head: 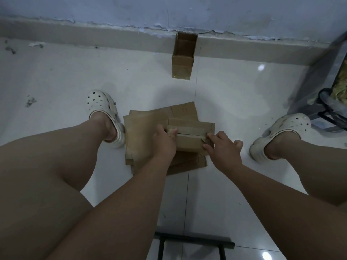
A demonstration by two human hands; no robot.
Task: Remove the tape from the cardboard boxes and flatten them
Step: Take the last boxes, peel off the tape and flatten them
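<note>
Tape [189, 130] may snap if my left hand [165, 136], pinching it, yanks. My right hand [223, 147] grips the box [187, 143], which may slip.

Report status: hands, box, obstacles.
Left hand grips taped box, left end; right hand pinches right end. Tape strip not yet off. Nothing blocks.
</note>
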